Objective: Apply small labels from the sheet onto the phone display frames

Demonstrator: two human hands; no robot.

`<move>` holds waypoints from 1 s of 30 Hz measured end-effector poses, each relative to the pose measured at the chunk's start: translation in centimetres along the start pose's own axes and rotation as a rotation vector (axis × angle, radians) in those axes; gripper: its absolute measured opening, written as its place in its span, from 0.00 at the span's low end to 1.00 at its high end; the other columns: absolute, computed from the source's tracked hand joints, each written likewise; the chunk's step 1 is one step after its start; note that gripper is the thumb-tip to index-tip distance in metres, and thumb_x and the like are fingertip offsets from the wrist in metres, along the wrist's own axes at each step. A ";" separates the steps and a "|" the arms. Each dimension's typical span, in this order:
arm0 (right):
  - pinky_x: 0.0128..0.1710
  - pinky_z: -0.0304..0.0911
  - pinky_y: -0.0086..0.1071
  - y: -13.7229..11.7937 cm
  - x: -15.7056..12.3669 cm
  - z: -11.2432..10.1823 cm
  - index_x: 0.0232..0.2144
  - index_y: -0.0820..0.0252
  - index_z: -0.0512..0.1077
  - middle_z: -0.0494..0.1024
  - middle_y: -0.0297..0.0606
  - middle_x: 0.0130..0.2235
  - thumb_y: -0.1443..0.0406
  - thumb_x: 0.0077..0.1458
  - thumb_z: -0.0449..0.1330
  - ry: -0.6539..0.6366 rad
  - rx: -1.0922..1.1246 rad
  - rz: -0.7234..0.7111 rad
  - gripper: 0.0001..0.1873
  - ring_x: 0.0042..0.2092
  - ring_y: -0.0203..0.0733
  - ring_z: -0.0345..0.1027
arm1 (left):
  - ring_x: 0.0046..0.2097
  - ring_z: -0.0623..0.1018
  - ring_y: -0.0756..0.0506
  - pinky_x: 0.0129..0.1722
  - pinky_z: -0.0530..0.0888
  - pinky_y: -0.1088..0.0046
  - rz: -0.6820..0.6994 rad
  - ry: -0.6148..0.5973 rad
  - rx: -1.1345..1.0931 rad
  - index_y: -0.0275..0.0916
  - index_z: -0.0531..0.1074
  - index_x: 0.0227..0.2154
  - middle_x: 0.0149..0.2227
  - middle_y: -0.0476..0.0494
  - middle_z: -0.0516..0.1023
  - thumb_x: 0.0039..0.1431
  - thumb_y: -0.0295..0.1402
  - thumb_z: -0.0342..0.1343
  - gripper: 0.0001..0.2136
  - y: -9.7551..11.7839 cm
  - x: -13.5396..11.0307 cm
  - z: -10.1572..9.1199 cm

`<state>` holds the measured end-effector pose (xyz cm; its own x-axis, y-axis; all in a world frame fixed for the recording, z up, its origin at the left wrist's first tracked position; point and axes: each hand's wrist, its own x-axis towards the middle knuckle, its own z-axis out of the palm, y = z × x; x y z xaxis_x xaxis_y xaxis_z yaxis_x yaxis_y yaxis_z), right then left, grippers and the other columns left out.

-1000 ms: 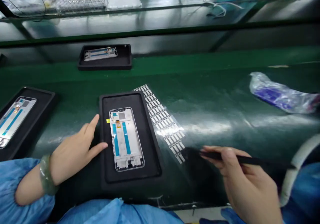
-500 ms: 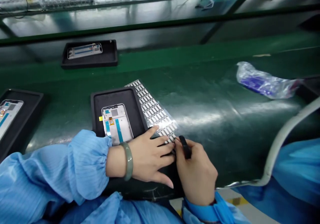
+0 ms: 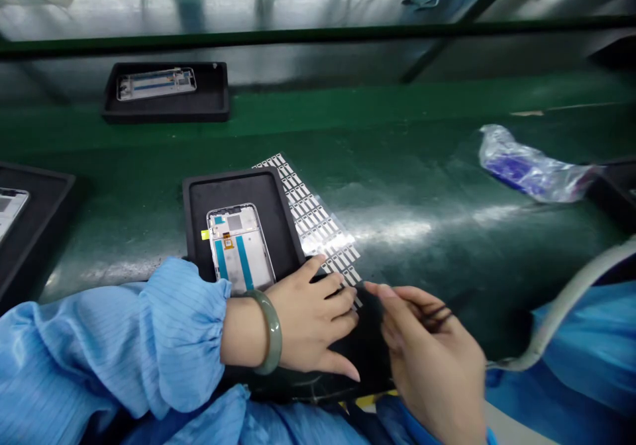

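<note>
My left hand (image 3: 313, 319) lies flat with fingers spread, its fingertips on the lower end of a sheet of small black-and-white stickers (image 3: 315, 216). To the right of the sheet's lower corner, my right hand (image 3: 432, 352) is closed, thumb and index finger pinched together. A thin black tool (image 3: 440, 312) shows between its fingers, mostly hidden; what the fingertips pinch is too small to make out. Left of the sheet, partly over it, sits a black tray (image 3: 258, 190) holding a silver phone frame (image 3: 241, 246) with blue strips. My left wrist covers the tray's lower part.
Another black tray (image 3: 209, 104) with a phone frame (image 3: 156, 86) stands at the back. A third tray (image 3: 50, 200) is at the left edge. To the right lie a clear plastic bag (image 3: 536, 167) with something purple inside and a thick pale tube (image 3: 561, 306).
My right hand has moved right and down, away from the sheet's corner, and turned so the black tool shows less. My left hand stays flat on the sheet. The camera view has shifted slightly.
</note>
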<state>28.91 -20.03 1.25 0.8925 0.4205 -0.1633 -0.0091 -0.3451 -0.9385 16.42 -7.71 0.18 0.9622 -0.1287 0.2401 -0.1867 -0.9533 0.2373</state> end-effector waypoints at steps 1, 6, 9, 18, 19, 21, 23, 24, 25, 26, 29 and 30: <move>0.19 0.49 0.29 -0.4 0.3 -0.3 0.29 0.57 0.71 0.76 0.33 0.28 0.57 0.44 0.67 0.015 0.115 0.035 0.13 0.21 0.30 0.54 | 0.57 0.69 0.34 0.61 0.56 0.45 0.000 0.004 -0.005 0.33 0.72 0.52 0.55 0.37 0.74 0.64 0.57 0.44 0.31 0.0 0.0 0.0; 0.28 0.65 0.34 -1.2 2.4 -1.4 0.24 0.58 0.71 0.78 0.41 0.35 0.47 0.48 0.59 0.024 0.144 0.039 0.20 0.30 0.37 0.69 | 0.57 0.69 0.36 0.60 0.57 0.47 0.013 0.040 -0.035 0.37 0.71 0.53 0.59 0.39 0.71 0.65 0.55 0.45 0.28 -0.2 -0.1 0.3; 0.31 0.69 0.39 -0.7 3.1 -1.3 0.30 0.57 0.71 0.77 0.37 0.29 0.46 0.52 0.60 0.020 0.009 -0.017 0.20 0.27 0.40 0.71 | 0.58 0.69 0.36 0.60 0.57 0.46 0.008 0.032 -0.031 0.39 0.70 0.55 0.59 0.40 0.70 0.65 0.54 0.45 0.27 -0.2 -0.1 0.4; 0.34 0.74 0.41 0.0 3.9 -0.2 0.35 0.55 0.71 0.80 0.38 0.30 0.51 0.46 0.67 -0.092 -0.185 -0.067 0.19 0.29 0.46 0.77 | 0.60 0.67 0.33 0.61 0.53 0.43 -0.016 -0.008 -0.048 0.39 0.73 0.52 0.58 0.41 0.72 0.65 0.55 0.46 0.27 -0.1 0.0 0.0; 0.34 0.74 0.40 0.0 4.1 -0.2 0.35 0.55 0.72 0.80 0.38 0.29 0.51 0.45 0.68 -0.094 -0.188 -0.066 0.19 0.28 0.46 0.76 | 0.61 0.66 0.32 0.61 0.52 0.42 -0.020 -0.013 -0.049 0.40 0.72 0.53 0.58 0.41 0.72 0.64 0.55 0.46 0.27 -0.1 0.1 0.0; 0.32 0.74 0.38 -0.1 4.4 -0.1 0.34 0.55 0.72 0.80 0.37 0.28 0.52 0.43 0.69 -0.095 -0.180 -0.050 0.19 0.26 0.44 0.75 | 0.62 0.65 0.31 0.61 0.53 0.40 -0.028 -0.020 -0.051 0.40 0.72 0.53 0.58 0.41 0.72 0.64 0.55 0.46 0.27 0.0 0.1 0.0; 0.28 0.73 0.36 -0.4 4.8 -0.1 0.32 0.56 0.73 0.79 0.38 0.27 0.52 0.41 0.70 -0.102 -0.144 -0.008 0.20 0.24 0.43 0.74 | 0.61 0.65 0.30 0.60 0.54 0.39 -0.032 -0.023 -0.054 0.40 0.73 0.52 0.58 0.41 0.71 0.64 0.54 0.47 0.26 0.0 0.2 0.1; 0.26 0.72 0.35 -0.7 4.9 -0.2 0.31 0.57 0.73 0.79 0.38 0.26 0.51 0.40 0.70 -0.109 -0.117 0.022 0.21 0.22 0.42 0.73 | 0.61 0.65 0.30 0.60 0.54 0.39 -0.033 -0.022 -0.056 0.40 0.73 0.52 0.58 0.42 0.71 0.64 0.54 0.47 0.26 0.0 0.2 0.1; 0.23 0.71 0.34 -1.0 5.1 -0.2 0.30 0.58 0.73 0.79 0.39 0.25 0.50 0.38 0.71 -0.117 -0.086 0.053 0.22 0.21 0.41 0.71 | 0.61 0.65 0.29 0.60 0.54 0.38 -0.031 -0.022 -0.058 0.40 0.73 0.52 0.58 0.41 0.72 0.64 0.54 0.48 0.25 0.0 0.2 0.1; 0.22 0.70 0.33 -1.5 5.3 -0.3 0.29 0.59 0.73 0.78 0.40 0.25 0.49 0.37 0.71 -0.128 -0.055 0.082 0.23 0.20 0.40 0.70 | 0.61 0.65 0.29 0.60 0.54 0.38 -0.027 -0.020 -0.061 0.39 0.73 0.52 0.58 0.41 0.72 0.64 0.53 0.48 0.25 0.0 0.2 0.1; 0.19 0.69 0.30 -3.4 5.5 -0.4 0.25 0.60 0.72 0.78 0.41 0.24 0.46 0.30 0.72 -0.165 0.029 0.155 0.27 0.19 0.37 0.68 | 0.62 0.64 0.27 0.61 0.52 0.36 -0.004 0.014 -0.094 0.39 0.73 0.52 0.59 0.40 0.70 0.62 0.54 0.51 0.25 -0.2 0.0 -0.6; 0.19 0.70 0.29 -4.1 5.5 -0.2 0.24 0.60 0.72 0.78 0.41 0.24 0.45 0.28 0.72 -0.178 0.064 0.173 0.28 0.19 0.36 0.69 | 0.62 0.65 0.28 0.61 0.54 0.38 -0.004 0.033 -0.125 0.38 0.73 0.52 0.59 0.39 0.70 0.62 0.53 0.52 0.25 -0.4 -0.2 -1.2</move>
<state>33.95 -16.50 4.29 0.7815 0.5030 -0.3691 -0.1884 -0.3736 -0.9082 16.08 -7.04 1.14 0.9561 -0.1141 0.2698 -0.2084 -0.9122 0.3528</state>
